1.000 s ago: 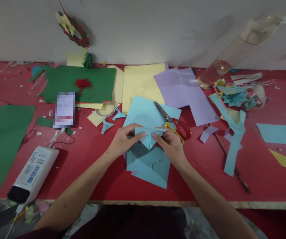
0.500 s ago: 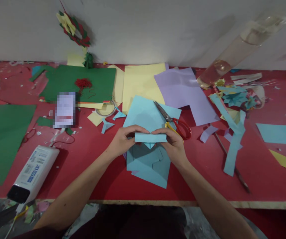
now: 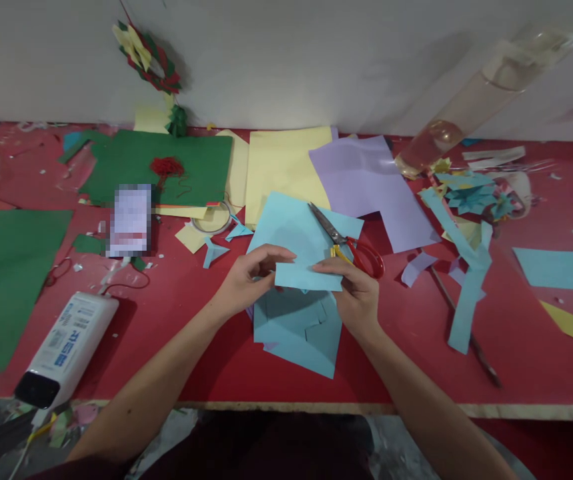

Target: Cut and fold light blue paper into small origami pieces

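A folded light-blue paper point(image 3: 307, 277) is held up over the table, its long flat face toward me and its right end slightly lower. My right hand point(image 3: 359, 293) pinches its right end, the index finger along the top and the thumb hidden behind. Beside the left end is my left hand point(image 3: 246, 277), its thumb and index finger apart; whether the thumb touches the edge I cannot tell. Below the folded piece lie light-blue sheets point(image 3: 296, 333) with cut lines. Scissors point(image 3: 334, 233) with red and yellow handles rest on another light-blue sheet point(image 3: 286, 223) just beyond.
Green sheets point(image 3: 116, 160), a yellow sheet point(image 3: 286, 167) and a purple sheet point(image 3: 361, 167) lie along the wall. A tape roll point(image 3: 211, 227), phone point(image 3: 130, 220) and white power bank point(image 3: 69, 350) are left. Light-blue strips point(image 3: 469, 293), a thin stick point(image 3: 481, 363) and a leaning bottle point(image 3: 471, 107) are right.
The folded paper has turned, showing a flat face and hiding most of the pointed flap beneath. It has shifted slightly right with my right hand, and my left fingers have loosened from its end.
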A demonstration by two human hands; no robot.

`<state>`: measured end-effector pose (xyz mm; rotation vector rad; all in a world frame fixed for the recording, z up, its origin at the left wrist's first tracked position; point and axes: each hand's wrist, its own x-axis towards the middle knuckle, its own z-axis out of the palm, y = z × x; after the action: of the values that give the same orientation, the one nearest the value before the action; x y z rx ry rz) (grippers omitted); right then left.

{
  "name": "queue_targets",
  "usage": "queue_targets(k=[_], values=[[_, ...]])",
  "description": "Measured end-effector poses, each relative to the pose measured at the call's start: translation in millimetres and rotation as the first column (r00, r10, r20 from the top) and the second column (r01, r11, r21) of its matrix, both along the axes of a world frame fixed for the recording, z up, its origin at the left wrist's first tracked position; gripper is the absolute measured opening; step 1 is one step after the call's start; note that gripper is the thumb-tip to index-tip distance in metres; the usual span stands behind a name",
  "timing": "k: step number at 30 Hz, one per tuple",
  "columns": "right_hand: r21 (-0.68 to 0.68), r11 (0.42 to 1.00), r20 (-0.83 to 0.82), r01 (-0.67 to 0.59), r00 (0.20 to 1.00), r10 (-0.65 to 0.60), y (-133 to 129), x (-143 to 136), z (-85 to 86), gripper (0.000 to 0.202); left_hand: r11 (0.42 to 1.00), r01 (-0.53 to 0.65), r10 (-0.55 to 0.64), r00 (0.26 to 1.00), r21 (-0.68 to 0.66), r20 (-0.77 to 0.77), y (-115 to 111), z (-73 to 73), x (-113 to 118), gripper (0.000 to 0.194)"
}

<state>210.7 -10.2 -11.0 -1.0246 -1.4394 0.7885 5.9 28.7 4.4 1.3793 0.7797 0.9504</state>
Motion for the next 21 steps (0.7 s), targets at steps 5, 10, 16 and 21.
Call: queue_targets(k=[5, 10, 16, 21], values=[[0.099, 0.994, 0.045, -0.043, 0.998, 0.039, -2.9, 2.2, -1.9, 0.046, 0.976, -0.078, 0.092, 0.994, 0.203, -0.059, -2.0, -0.3, -0.5, 0.017], [0.242, 0.959, 0.1, -0.15, 0.987, 0.129, -2.6, 1.9, 1.7, 0.053, 0.97, -0.088, 0.094, 0.995, 0.225, -0.015, -3.4, -0.6, -2.2, 0.012], [0.349, 0.921, 0.147, -0.171, 0.981, 0.126, -1.2, 2.1, 0.4, 0.045, 0.985, 0.0, -0.021, 0.993, 0.174, 0.116, -1.4, -0.5, -6.3, 0.015], [0.327, 0.935, 0.091, -0.133, 0.99, 0.109, -1.3, 2.1, 2.4, 0.039, 0.982, 0.088, -0.113, 0.983, 0.167, 0.143, -1.4, -1.1, -10.0, 0.034]])
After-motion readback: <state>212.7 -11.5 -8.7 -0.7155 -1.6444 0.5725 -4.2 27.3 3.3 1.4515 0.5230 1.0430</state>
